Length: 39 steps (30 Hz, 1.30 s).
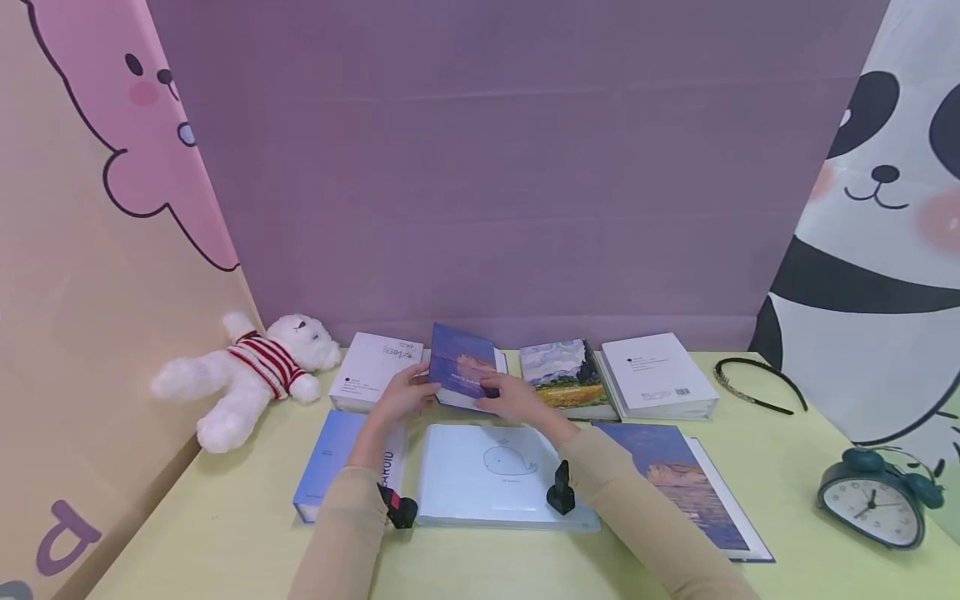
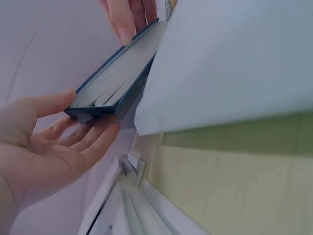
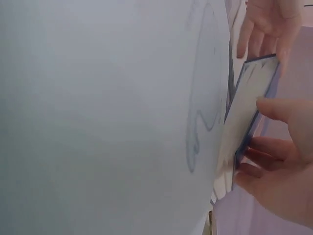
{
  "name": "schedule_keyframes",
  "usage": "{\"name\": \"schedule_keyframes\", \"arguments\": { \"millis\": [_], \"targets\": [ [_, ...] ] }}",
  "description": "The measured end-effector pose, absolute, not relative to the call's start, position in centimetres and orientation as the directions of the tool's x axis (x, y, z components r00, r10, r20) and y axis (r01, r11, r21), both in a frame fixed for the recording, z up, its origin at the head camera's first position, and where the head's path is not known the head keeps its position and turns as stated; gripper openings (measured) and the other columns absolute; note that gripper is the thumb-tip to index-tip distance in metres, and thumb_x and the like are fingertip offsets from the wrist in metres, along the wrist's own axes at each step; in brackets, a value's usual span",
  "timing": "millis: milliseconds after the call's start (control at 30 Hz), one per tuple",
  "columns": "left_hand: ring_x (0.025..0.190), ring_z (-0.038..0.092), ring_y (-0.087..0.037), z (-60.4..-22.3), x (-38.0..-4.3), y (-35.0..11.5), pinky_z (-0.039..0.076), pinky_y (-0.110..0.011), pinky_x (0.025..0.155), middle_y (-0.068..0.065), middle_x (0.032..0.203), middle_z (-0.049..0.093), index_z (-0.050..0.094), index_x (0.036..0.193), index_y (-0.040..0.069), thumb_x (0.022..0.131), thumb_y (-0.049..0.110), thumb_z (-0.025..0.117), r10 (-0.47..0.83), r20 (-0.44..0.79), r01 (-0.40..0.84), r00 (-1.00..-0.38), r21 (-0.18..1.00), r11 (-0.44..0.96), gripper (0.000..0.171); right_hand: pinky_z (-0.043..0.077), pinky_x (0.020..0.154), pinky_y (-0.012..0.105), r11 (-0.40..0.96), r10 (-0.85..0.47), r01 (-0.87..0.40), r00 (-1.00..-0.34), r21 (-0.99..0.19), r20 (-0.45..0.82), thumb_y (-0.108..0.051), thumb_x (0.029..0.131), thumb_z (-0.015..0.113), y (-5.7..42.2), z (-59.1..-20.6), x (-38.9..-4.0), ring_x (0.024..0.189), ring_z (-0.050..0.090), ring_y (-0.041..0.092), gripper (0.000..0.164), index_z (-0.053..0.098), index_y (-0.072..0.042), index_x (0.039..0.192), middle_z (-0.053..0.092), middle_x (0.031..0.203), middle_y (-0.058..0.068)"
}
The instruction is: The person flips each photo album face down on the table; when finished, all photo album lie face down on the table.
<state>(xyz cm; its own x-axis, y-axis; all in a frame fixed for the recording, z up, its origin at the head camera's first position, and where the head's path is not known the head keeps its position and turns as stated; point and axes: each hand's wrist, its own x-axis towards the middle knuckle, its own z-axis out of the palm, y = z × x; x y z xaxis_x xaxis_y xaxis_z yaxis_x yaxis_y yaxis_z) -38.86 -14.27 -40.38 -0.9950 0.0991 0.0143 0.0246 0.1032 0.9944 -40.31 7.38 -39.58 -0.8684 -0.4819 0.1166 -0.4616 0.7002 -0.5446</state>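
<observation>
Both hands hold a small, thick blue photo album [image 1: 459, 354] with a painted pink-and-orange scene on its cover, tilted in the back row. At its left side, my left hand [image 1: 405, 396] grips a corner; the left wrist view shows the thumb [image 2: 56, 103] on one edge and the fingers around the other side. My right hand [image 1: 516, 398] pinches its lower right part, its thumb [image 3: 274, 108] along the edge in the right wrist view. The white page block [image 3: 247, 105] faces the wrist cameras. Just in front lies a pale blue album [image 1: 480, 475] with a whale drawing.
White albums [image 1: 378, 358] [image 1: 660, 371] and a landscape-cover album [image 1: 566, 375] stand in the back row. In front lie a blue album [image 1: 326, 467] and a larger painted album [image 1: 682, 475]. A plush bear [image 1: 266, 367] sits left; a headband [image 1: 761, 383] and alarm clock [image 1: 873, 500] are right.
</observation>
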Motion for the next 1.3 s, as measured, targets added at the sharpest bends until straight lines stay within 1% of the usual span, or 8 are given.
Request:
{"name": "schedule_keyframes", "arguments": {
  "millis": [167, 267, 367, 567, 700, 1000, 1200, 1300],
  "targets": [
    [0.121, 0.052, -0.036, -39.9, -38.9, -14.0, 0.047, -0.044, 0.097, -0.025, 0.137, 0.047, 0.036, 0.143, 0.001, 0.09, 0.004, 0.059, 0.062, 0.035, 0.043, -0.997, 0.989, 0.141, 0.058, 0.038, 0.104, 0.052, 0.619, -0.532, -0.561, -0.814, -0.549, 0.232, -0.02, 0.088, 0.065, 6.8, -40.0, -40.7, 0.13, 0.042, 0.036, 0.052, 0.05, -0.003, 0.135, 0.044, 0.143, 0.015],
    [0.121, 0.052, -0.035, -39.7, -38.9, -13.9, 0.048, -0.043, 0.097, -0.024, 0.137, 0.047, 0.037, 0.143, 0.004, 0.09, 0.007, 0.061, 0.069, 0.037, 0.046, -0.997, 0.988, 0.146, 0.058, 0.041, 0.102, 0.05, 0.574, -0.529, -0.59, -0.796, -0.568, 0.292, -0.018, 0.086, 0.067, 6.5, -40.0, -40.9, 0.128, 0.045, 0.035, 0.049, 0.054, -0.003, 0.131, 0.047, 0.141, 0.015],
    [0.122, 0.052, -0.034, -39.6, -38.9, -13.9, 0.048, -0.041, 0.096, -0.022, 0.137, 0.048, 0.038, 0.143, 0.006, 0.09, 0.011, 0.061, 0.081, 0.043, 0.055, -0.996, 0.987, 0.151, 0.058, 0.046, 0.097, 0.047, 0.574, -0.482, -0.575, -0.813, -0.584, 0.327, -0.019, 0.083, 0.071, 6.3, -39.8, -40.8, 0.116, 0.055, 0.035, 0.043, 0.062, 0.002, 0.119, 0.058, 0.128, 0.018],
    [0.124, 0.051, -0.032, -38.9, -38.5, -13.9, 0.047, -0.041, 0.098, -0.018, 0.14, 0.046, 0.038, 0.144, 0.011, 0.091, 0.019, 0.063, 0.112, 0.036, 0.052, -0.993, 0.988, 0.142, 0.059, 0.053, 0.088, 0.041, 0.573, -0.396, -0.476, -0.874, -0.667, 0.283, -0.017, 0.08, 0.074, 6.3, -39.0, -40.5, 0.104, 0.063, 0.033, 0.044, 0.062, 0.001, 0.118, 0.064, 0.116, 0.018],
    [0.127, 0.047, -0.032, -38.4, -38.2, -13.8, 0.045, -0.043, 0.1, -0.017, 0.144, 0.042, 0.037, 0.144, 0.011, 0.093, 0.024, 0.06, 0.149, 0.058, 0.078, -0.987, 0.989, 0.126, 0.058, 0.053, 0.087, 0.04, 0.549, -0.363, -0.421, -0.898, -0.722, 0.248, -0.017, 0.081, 0.073, 6.6, -38.7, -40.4, 0.105, 0.062, 0.033, 0.042, 0.062, 0.0, 0.118, 0.064, 0.115, 0.017],
    [0.129, 0.044, -0.032, -38.4, -38.3, -13.9, 0.042, -0.043, 0.104, -0.016, 0.145, 0.041, 0.038, 0.142, 0.005, 0.091, 0.008, 0.059, 0.187, 0.101, 0.121, -0.977, 0.987, 0.103, 0.055, 0.052, 0.091, 0.039, 0.487, -0.339, -0.38, -0.912, -0.786, 0.231, -0.019, 0.083, 0.072, 6.6, -38.8, -40.5, 0.11, 0.06, 0.032, 0.045, 0.059, -0.004, 0.123, 0.062, 0.122, 0.015],
    [0.128, 0.045, -0.034, -39.3, -38.2, -14.0, 0.041, -0.041, 0.104, -0.02, 0.143, 0.042, 0.036, 0.143, 0.004, 0.091, 0.008, 0.06, 0.181, 0.067, 0.099, -0.981, 0.98, 0.173, 0.058, 0.052, 0.09, 0.04, 0.425, -0.321, -0.411, -0.901, -0.807, 0.29, -0.014, 0.084, 0.071, 6.1, -39.0, -40.2, 0.108, 0.061, 0.036, 0.046, 0.056, 0.001, 0.125, 0.061, 0.122, 0.019],
    [0.125, 0.048, -0.035, -39.8, -38.3, -14.2, 0.043, -0.041, 0.103, -0.021, 0.142, 0.042, 0.033, 0.144, 0.001, 0.091, 0.008, 0.06, 0.181, 0.04, 0.069, -0.983, 0.985, 0.156, 0.06, 0.053, 0.088, 0.038, 0.391, -0.307, -0.416, -0.9, -0.821, 0.311, -0.015, 0.083, 0.071, 5.3, -39.4, -40.1, 0.106, 0.062, 0.036, 0.047, 0.056, 0.002, 0.124, 0.061, 0.12, 0.02]
  ]
}}
